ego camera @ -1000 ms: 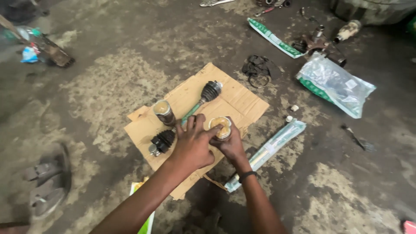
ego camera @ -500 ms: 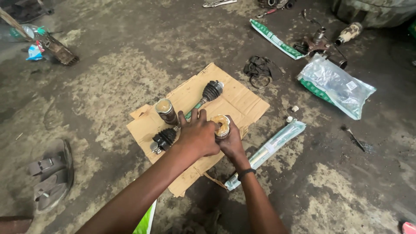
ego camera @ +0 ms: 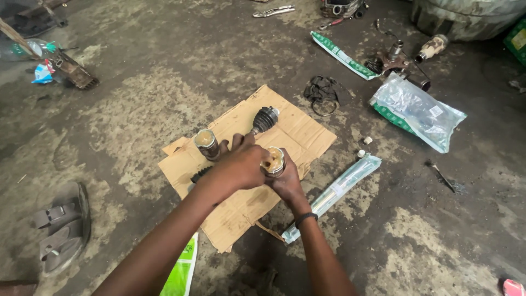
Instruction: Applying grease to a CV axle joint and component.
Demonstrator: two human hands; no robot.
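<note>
Concrete floor (ego camera: 137,109): rough, stained, lying under everything. Cardboard (ego camera: 298,129): one flat, torn brown sheet. Plastic bags (ego camera: 419,109): two, clear, crinkled. Shaft (ego camera: 266,118): one, wearing a ribbed black rubber boot. Joint cups (ego camera: 273,161): two, cylindrical, metal, grease-filled. Both hands, left (ego camera: 241,167) and right (ego camera: 287,181), are meeting over the cardboard, gripping one cup.

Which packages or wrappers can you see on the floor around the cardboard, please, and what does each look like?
Clear plastic bag: right of the cardboard sheet, crumpled, with a green-and-white edge.
Long clear sleeve: beside the right hand, narrow and flat.
Green-and-white strip packet: top centre, slim.
Bright green-and-white bag: bottom edge, under the left arm.
</note>
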